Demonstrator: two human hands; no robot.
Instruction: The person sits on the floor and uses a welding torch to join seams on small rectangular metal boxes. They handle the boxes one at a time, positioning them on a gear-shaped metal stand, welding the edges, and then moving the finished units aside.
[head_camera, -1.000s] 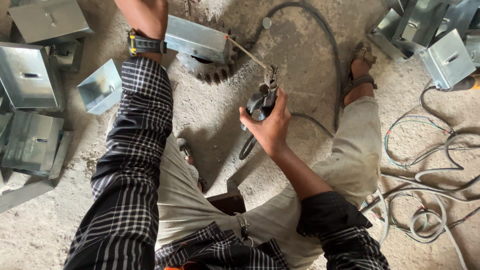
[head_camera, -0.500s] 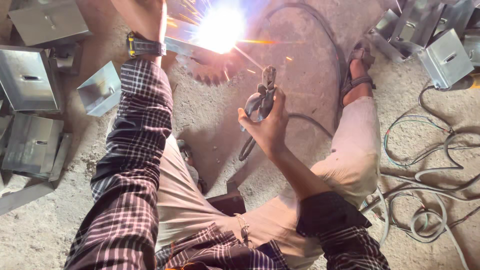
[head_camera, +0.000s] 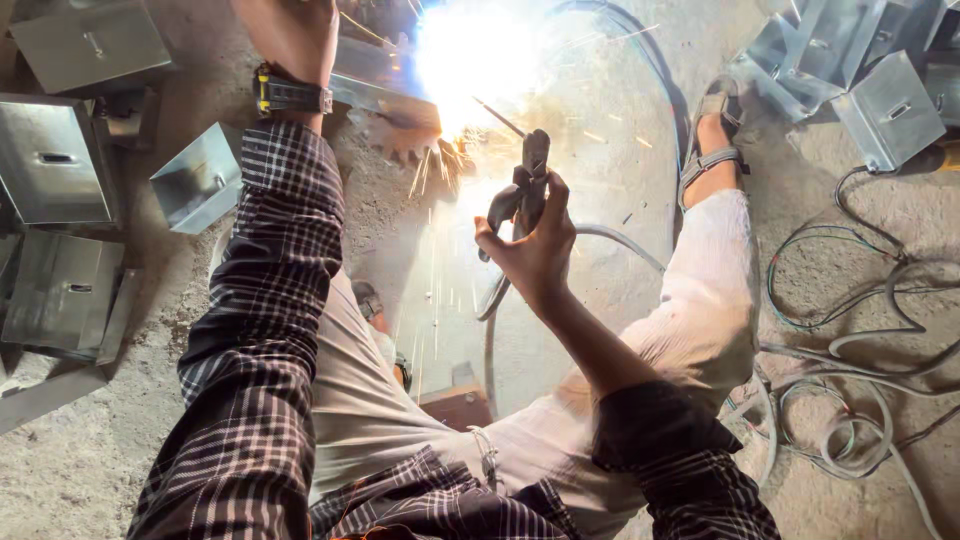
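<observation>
My right hand (head_camera: 535, 255) grips a welding electrode holder (head_camera: 522, 190); its rod points up-left into a bright white arc (head_camera: 470, 50) that throws sparks. My left hand (head_camera: 295, 35), a watch (head_camera: 290, 95) on its wrist, reaches to the top of the view and rests by a grey sheet-metal box (head_camera: 375, 90), which lies over a toothed gear (head_camera: 420, 140) on the floor. Glare hides where the rod meets the metal. Whether the left hand grips the box is unclear.
Several grey metal boxes lie at left (head_camera: 55, 160) and top right (head_camera: 885, 105). A smaller box (head_camera: 200, 180) sits beside my left arm. Cables (head_camera: 850, 330) coil on the concrete floor at right. My sandalled foot (head_camera: 715, 130) is stretched out to the right of the arc.
One second ago there was no arc; it lit half a second ago and is now larger and brighter, with sparks falling toward me. The right hand holds its place.
</observation>
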